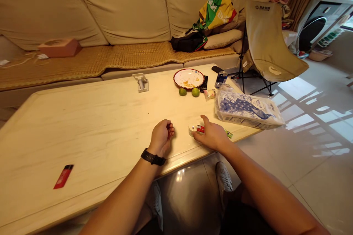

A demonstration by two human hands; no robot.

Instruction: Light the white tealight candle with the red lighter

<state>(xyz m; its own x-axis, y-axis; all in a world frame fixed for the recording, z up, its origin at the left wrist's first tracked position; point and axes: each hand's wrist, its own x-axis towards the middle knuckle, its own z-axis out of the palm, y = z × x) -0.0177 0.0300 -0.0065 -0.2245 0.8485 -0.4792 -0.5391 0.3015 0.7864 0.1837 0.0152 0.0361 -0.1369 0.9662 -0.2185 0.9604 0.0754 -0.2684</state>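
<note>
My left hand [162, 137] rests on the pale marble-topped table [91, 125] with its fingers curled in and nothing in them, a black wristband on its wrist. My right hand [211, 135] lies just to the right, thumb raised, fingertips against a small white roll [192, 130]. A red item [200, 129] sits beside that roll, partly under my palm, and I cannot tell what it is. A thin green stick [228, 134] pokes out past my right hand. Far to the left lies a red lighter [63, 176], out of reach of both hands.
Toward the back of the table are a plate with food scraps [189, 78], two limes [189, 92], a blue drink can [221, 79] and a white bracket [140, 82]. A large printed tissue pack [248, 110] lies at the right edge. A beige sofa [127, 14] runs behind.
</note>
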